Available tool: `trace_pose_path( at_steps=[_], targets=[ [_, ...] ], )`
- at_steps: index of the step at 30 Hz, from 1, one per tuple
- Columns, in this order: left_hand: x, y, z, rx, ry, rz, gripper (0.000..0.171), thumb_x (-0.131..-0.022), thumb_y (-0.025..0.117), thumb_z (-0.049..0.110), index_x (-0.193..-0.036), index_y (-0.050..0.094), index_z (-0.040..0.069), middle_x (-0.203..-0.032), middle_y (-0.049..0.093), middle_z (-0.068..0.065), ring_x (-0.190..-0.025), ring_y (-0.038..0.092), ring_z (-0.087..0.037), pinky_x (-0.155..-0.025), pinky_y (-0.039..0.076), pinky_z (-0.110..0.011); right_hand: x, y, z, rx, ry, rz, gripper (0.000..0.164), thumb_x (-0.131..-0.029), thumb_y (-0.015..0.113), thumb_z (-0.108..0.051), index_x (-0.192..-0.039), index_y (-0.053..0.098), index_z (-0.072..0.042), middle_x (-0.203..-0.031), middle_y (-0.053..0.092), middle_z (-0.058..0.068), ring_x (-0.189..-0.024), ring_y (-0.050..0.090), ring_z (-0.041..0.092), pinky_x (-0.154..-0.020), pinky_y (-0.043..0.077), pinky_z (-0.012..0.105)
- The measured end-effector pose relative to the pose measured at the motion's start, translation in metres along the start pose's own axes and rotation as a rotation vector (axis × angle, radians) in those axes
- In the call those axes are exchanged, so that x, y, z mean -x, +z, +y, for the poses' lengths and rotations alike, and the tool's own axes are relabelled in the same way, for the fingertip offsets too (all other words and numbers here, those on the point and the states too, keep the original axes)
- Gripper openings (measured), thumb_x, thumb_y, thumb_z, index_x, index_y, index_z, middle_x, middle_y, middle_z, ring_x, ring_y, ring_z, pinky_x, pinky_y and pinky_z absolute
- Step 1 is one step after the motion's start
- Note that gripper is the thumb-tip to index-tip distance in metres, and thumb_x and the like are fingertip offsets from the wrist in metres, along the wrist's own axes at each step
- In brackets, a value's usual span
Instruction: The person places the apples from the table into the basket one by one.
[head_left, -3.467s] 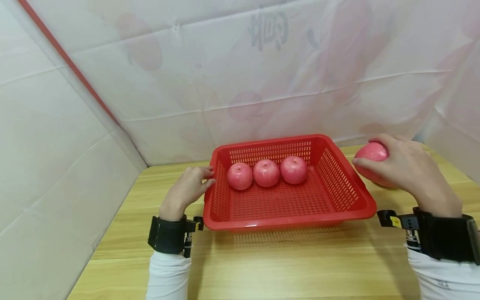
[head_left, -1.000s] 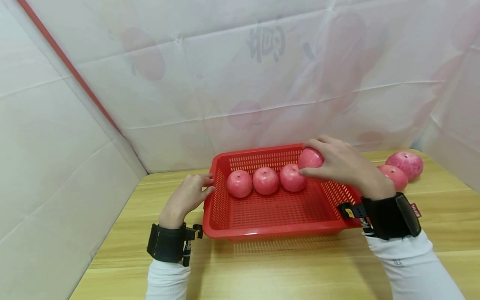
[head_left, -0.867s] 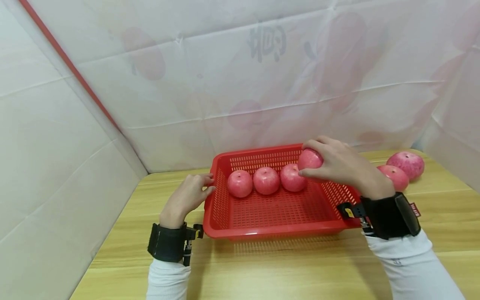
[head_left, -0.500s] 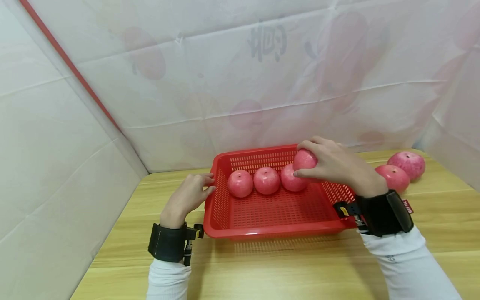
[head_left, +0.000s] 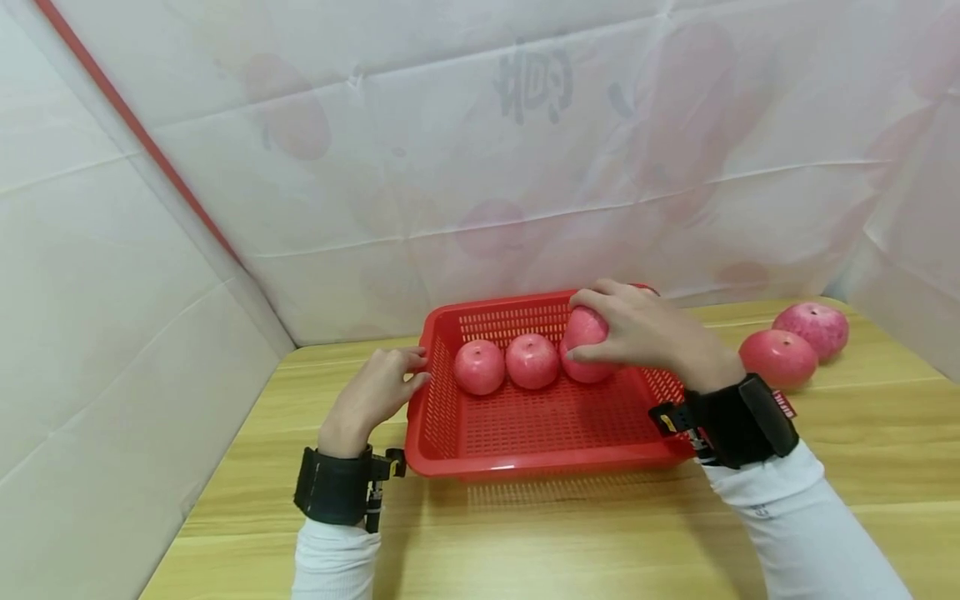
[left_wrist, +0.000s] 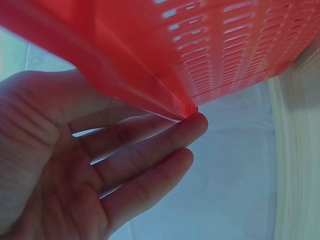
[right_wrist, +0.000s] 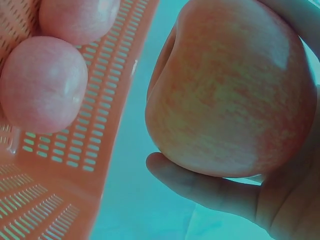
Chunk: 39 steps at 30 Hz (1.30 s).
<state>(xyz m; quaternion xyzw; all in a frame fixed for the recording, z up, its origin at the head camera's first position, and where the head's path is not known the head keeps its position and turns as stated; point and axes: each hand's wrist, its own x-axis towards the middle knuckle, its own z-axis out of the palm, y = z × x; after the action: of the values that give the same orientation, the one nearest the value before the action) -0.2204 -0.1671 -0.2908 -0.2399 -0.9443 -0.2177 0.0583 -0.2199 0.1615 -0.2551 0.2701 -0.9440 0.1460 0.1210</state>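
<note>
My right hand [head_left: 641, 329] holds a pink-red apple [head_left: 587, 327] over the right part of the red plastic basket [head_left: 551, 462]. In the right wrist view the held apple [right_wrist: 230, 95] fills much of the picture, with the thumb along its underside. In the head view it overlaps the rightmost apple [head_left: 581, 367] of a row in the basket; the other two are a middle apple [head_left: 532, 362] and a left apple [head_left: 479, 367]. My left hand [head_left: 375, 392] holds the basket's left rim, thumb and fingertips at the edge; the left wrist view shows fingers [left_wrist: 140, 155] under the lip [left_wrist: 125, 97].
Two more apples lie on the wooden table [head_left: 570, 542] right of the basket: a nearer apple [head_left: 780, 358] and a mottled apple [head_left: 813, 329] behind it. A pale printed sheet [head_left: 450, 167] hangs behind the table and along its sides.
My right hand has carried the apple from the table at right to over the basket, then further left and slightly lower. The left hand stays at the rim.
</note>
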Motion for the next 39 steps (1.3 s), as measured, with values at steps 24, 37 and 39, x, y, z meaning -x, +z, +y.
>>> trace_pose_path(
  at_steps=[24, 37, 39],
  targets=[
    [0.0, 0.0, -0.001, 0.001, -0.004, -0.008, 0.022, -0.084, 0.062, 0.008, -0.104, 0.065, 0.0, -0.117, 0.057, -0.019, -0.095, 0.058, -0.023, -0.075, 0.052, -0.037, -0.013, 0.014, -0.027, 0.052, -0.031, -0.077, 0.062, -0.07, 0.066, -0.047, -0.119, 0.054, -0.012, -0.108, 0.051, 0.007, -0.085, 0.051, 0.023, -0.073, 0.049, 0.043],
    [0.001, 0.0, -0.002, -0.003, 0.0, -0.005, 0.022, -0.083, 0.062, 0.007, -0.104, 0.065, 0.0, -0.118, 0.056, -0.019, -0.097, 0.057, -0.024, -0.076, 0.052, -0.039, -0.018, 0.018, -0.034, 0.049, -0.04, -0.102, 0.065, -0.071, 0.066, -0.05, -0.121, 0.053, -0.012, -0.111, 0.051, 0.007, -0.088, 0.051, 0.022, -0.074, 0.049, 0.044],
    [0.001, 0.0, -0.002, 0.0, -0.003, -0.005, 0.022, -0.083, 0.062, 0.007, -0.104, 0.065, 0.0, -0.118, 0.056, -0.019, -0.097, 0.057, -0.024, -0.076, 0.052, -0.038, -0.019, 0.019, -0.034, 0.045, -0.046, -0.103, 0.064, -0.071, 0.066, -0.05, -0.121, 0.053, -0.012, -0.11, 0.051, 0.007, -0.086, 0.052, 0.022, -0.073, 0.049, 0.043]
  ],
)
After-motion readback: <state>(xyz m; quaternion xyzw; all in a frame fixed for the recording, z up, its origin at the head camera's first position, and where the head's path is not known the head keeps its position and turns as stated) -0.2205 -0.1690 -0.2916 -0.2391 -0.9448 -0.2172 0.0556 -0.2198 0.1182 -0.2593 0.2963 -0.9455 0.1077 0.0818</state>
